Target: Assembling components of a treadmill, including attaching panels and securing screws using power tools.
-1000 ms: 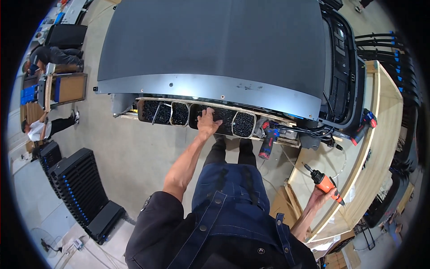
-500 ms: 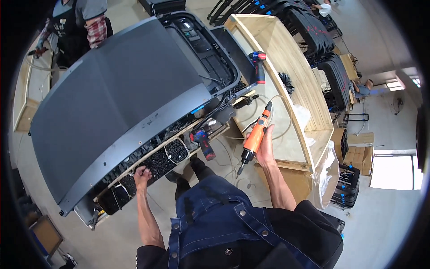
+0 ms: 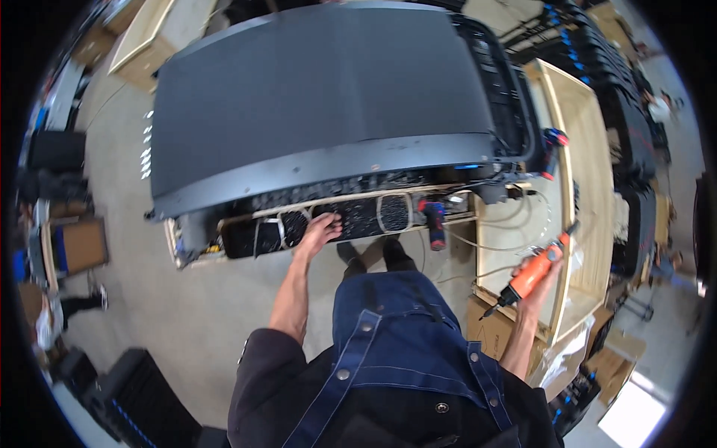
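Observation:
In my right hand (image 3: 545, 284) is an orange power screwdriver (image 3: 527, 278) with a black nose. Its bit points down and to the left, and the tool is held beside the long wooden box (image 3: 586, 149). My left hand (image 3: 320, 231) is over a narrow tray of small black parts, perhaps screws (image 3: 360, 218), its fingertips drawn together; anything between them is too small to make out. Loops of pale wire or band (image 3: 394, 213) cross the tray. Directly beyond it lies a large dark-grey panel (image 3: 321, 82) with a black frame at its right end.
A red-and-black cordless driver (image 3: 435, 225) hangs at the tray's right end; another driver (image 3: 553, 153) rests by the wooden box. Pale hoses (image 3: 515, 243) loop between them. A cardboard box (image 3: 489, 328) stands below. Black padded pieces (image 3: 142, 399) are at lower left, and people are in the distance.
The whole view has turned, so the panel sits straighter and farther right. My right hand with the screwdriver is now farther right, by the wooden box. The left hand remains at the tray.

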`<move>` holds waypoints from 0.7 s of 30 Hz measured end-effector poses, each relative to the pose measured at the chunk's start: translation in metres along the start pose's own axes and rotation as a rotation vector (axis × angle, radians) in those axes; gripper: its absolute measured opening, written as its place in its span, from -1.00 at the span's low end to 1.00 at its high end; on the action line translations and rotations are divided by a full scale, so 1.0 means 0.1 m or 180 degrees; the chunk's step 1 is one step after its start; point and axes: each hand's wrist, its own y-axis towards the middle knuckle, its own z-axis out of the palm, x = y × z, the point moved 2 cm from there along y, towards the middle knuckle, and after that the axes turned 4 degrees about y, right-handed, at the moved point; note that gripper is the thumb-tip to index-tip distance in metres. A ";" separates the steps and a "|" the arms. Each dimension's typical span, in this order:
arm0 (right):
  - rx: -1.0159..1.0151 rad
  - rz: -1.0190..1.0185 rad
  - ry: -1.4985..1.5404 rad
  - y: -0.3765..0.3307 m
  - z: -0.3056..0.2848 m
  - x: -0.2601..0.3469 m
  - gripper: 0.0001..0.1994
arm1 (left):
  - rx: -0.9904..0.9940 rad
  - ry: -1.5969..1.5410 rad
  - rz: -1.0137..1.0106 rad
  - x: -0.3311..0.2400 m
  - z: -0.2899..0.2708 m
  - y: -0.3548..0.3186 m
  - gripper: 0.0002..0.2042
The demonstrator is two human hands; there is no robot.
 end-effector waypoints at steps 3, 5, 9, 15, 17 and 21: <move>0.0165 -0.1076 -0.0107 -0.01 -0.08 0.10 -0.46 | -0.0026 -0.0588 0.0018 0.08 -0.06 -0.11 -0.75; 0.0543 -0.1765 -0.0444 -0.16 0.12 0.31 -0.41 | 0.0076 -0.0993 -0.0060 0.08 -0.01 -0.17 -0.76; 0.0299 -0.1073 -0.0297 -0.16 0.32 0.34 -0.36 | 0.0363 -0.1013 0.0242 0.04 0.36 -0.37 -0.79; 0.0511 -0.0817 -0.0218 -0.25 0.75 0.05 -0.49 | 0.0095 -0.0274 0.0600 -0.07 0.80 -0.57 -0.65; 0.0736 -0.0695 -0.0244 -0.13 0.85 -0.02 -0.50 | -0.0003 -0.0124 0.0666 -0.13 0.86 -0.70 -0.63; 0.1012 -0.0451 -0.0031 -0.02 1.07 0.06 -0.49 | -0.0040 -0.0018 0.0862 -0.19 0.94 -0.78 -0.66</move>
